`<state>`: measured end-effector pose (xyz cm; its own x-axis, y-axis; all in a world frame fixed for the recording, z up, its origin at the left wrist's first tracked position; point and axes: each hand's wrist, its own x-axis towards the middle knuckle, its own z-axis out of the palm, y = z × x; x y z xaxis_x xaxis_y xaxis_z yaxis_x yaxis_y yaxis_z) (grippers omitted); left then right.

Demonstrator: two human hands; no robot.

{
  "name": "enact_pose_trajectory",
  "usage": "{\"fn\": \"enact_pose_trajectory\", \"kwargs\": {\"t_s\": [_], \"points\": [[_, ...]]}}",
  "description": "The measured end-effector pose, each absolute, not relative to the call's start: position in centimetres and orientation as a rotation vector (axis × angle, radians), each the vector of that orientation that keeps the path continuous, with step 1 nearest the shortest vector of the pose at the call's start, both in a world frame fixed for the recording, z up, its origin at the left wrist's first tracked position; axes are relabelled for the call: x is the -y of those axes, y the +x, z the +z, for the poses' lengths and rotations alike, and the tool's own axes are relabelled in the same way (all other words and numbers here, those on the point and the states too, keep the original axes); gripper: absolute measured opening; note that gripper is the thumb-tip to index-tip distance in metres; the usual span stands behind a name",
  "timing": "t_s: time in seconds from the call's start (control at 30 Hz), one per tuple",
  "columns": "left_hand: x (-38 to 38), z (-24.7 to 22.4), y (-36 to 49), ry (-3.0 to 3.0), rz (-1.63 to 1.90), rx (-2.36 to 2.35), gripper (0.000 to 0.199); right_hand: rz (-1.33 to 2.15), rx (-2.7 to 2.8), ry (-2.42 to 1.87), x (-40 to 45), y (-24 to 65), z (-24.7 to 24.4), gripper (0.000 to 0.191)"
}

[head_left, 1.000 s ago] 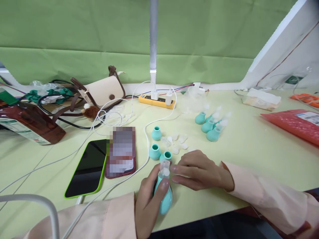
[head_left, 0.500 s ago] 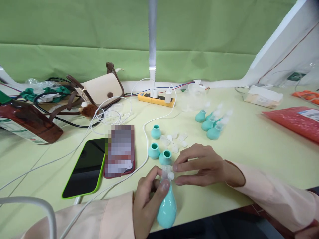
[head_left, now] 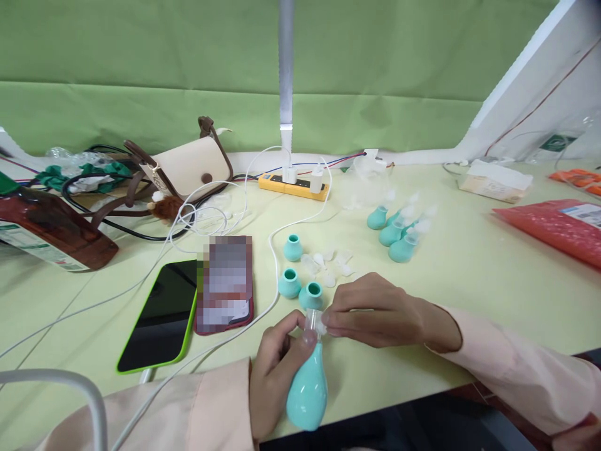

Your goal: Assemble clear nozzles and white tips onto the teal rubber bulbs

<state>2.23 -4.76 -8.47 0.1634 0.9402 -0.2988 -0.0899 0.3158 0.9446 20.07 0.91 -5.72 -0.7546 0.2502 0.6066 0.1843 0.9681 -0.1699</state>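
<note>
Near the table's front edge, a glossy teal teardrop squeeze bulb (head_left: 307,391) hangs tilted with a clear plastic nozzle (head_left: 312,320) at its narrow end. My left hand (head_left: 277,373) is closed, thumb and index finger pinching the nozzle by the neck. From the right, my right hand (head_left: 370,310) is closed on the small whitish knob at the nozzle's side, its fingertips partly covering it. Just beyond both hands stand three small open teal bulbs (head_left: 290,284). Beside them lies a cluster of translucent plastic pieces (head_left: 328,269).
Several teal bulbs with clear tips (head_left: 402,247) stand further right. To the left are a green-edged phone (head_left: 159,319), another phone (head_left: 228,288), a white cable, a handbag (head_left: 197,169) and a brown bottle (head_left: 61,228). A yellow power strip (head_left: 293,186) lies behind; a red package (head_left: 554,232) sits right.
My right hand's fingers, apart before, have closed on the knob at the nozzle's side. The teal squeeze bulb's round end has swung slightly left.
</note>
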Motion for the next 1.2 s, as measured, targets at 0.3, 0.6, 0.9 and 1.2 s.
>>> {"fn": "enact_pose_trajectory", "kwargs": {"t_s": [0.3, 0.6, 0.9, 1.2], "points": [[4.1, -8.4, 2.2, 0.899, 0.861, -1.191, 0.030, 0.063, 2.573, -0.332, -1.1, 20.4, -5.2, 0.006], [3.4, -8.1, 2.5, 0.955, 0.824, -1.149, 0.029, -0.265, 2.762, -0.319, 0.3, 19.9, -4.3, 0.036], [3.8, -8.5, 2.2, 0.854, 0.812, -1.224, 0.029, 0.016, 2.613, -0.391, -0.6, 20.0, -6.6, 0.015], [4.2, -8.9, 2.1, 0.897, 0.844, -1.207, 0.030, 0.962, 2.216, -0.610, -0.3, 20.2, -5.6, 0.007]]}}
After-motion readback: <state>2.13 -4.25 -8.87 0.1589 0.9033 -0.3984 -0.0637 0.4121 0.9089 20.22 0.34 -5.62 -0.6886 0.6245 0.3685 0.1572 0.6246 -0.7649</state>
